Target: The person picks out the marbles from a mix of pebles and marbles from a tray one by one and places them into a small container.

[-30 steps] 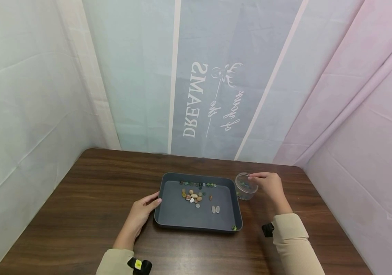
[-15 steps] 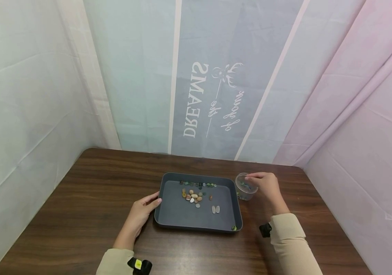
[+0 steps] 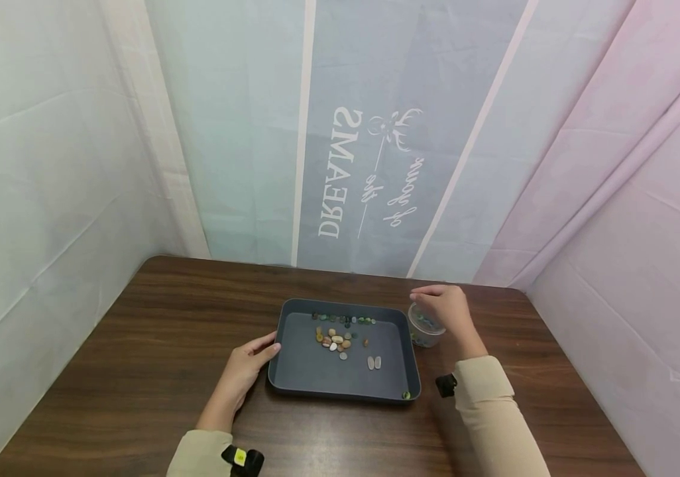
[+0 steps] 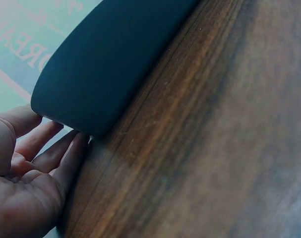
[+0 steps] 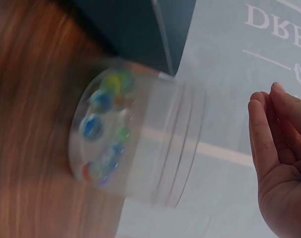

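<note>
My left hand (image 3: 241, 372) grips the left wall of a dark grey tray (image 3: 310, 381), thumb over the rim; in the left wrist view the fingers meet the tray's outer side and lower edge. My right hand (image 3: 449, 310) is over a clear plastic jar (image 3: 425, 336), thumb and fingertips drawn together. In the right wrist view the fingertips stand apart from the jar's mouth; I cannot tell whether something small is between them. Several coloured glass marbles (image 5: 92, 126) lie at the jar's bottom.
In the tray, small dark and green pieces (image 3: 342, 320) line the far wall. Tan and white pebbles (image 3: 337, 340) cluster near the middle, two pale oval stones (image 3: 370, 363) lie to the right, and a green marble (image 3: 406, 395) sits in the near right corner. Curtains surround the wooden table (image 3: 197, 318).
My right hand has lifted from the jar's rim and moved left, toward the tray's far right corner. The left hand and the tray have stayed in place.
</note>
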Demonstrator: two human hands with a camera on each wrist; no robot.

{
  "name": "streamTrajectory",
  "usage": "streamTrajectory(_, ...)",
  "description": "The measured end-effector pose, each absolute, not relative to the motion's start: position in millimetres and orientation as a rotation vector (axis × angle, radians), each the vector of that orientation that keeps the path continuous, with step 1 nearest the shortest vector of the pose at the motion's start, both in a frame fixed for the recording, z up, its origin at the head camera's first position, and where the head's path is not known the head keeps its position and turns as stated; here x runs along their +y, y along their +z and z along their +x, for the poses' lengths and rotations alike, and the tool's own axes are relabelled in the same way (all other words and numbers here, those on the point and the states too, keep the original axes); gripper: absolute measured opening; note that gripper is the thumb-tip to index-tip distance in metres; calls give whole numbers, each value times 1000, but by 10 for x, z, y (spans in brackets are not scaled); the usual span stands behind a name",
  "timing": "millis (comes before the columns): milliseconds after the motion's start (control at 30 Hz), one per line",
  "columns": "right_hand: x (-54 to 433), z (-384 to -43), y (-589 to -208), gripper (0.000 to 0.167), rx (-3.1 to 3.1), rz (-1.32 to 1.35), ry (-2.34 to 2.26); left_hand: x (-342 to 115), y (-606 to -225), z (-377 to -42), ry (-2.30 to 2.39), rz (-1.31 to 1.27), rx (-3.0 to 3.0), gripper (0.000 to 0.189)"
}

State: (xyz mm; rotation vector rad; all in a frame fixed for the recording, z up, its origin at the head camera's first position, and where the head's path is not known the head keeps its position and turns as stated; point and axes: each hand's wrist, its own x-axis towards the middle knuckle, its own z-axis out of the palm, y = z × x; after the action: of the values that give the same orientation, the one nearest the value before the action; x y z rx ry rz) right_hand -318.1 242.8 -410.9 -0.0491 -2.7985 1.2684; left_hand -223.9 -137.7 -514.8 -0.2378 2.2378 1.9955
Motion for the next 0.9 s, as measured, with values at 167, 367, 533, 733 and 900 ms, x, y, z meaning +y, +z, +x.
streamTrajectory(167, 2250, -3213, -4066, 29, -2802, -14, 1305, -1383, -5148, -2243, 1996, -232, 2234, 50)
streamTrajectory(367, 1986, -3216, -4024, 29, -2811, 49, 1344, -1377, -5161, -2257, 2011, -228, 2232, 50)
streamTrajectory(533, 1852, -3218, -4095, 28, -2799, 56, 1459, -1360, -5175, -2255, 2027, -238, 2221, 49)
streamTrajectory(733, 1740, -3283, -4262, 26, -2820, 79, 1412, -1368, -5175, -2256, 2028, -241, 2220, 48)
streamTrajectory(900, 1697, -3335, -4417, 22, -2845, 56, 1469, -1377, -5182, -2247, 2040, -254, 2209, 47)
